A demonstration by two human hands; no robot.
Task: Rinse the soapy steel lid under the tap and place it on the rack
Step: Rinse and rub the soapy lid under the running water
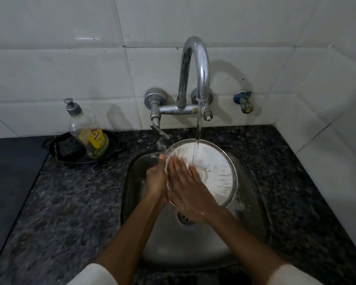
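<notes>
The round steel lid (214,171), white with foam, is held tilted over the steel sink (253,204). Water runs from the curved tap (195,64) onto its upper part. My left hand (155,177) grips the lid's left rim, thumb on the edge. Flat on the lid's face lies my right hand (185,188), fingers spread and pointing up toward the stream. No rack is in view.
A clear dish-soap bottle (86,132) stands in a black pan (66,151) on the granite counter (70,202) at the left. A small valve (244,101) sticks out of the tiled wall at the right. The sink drain (183,219) lies below my hands.
</notes>
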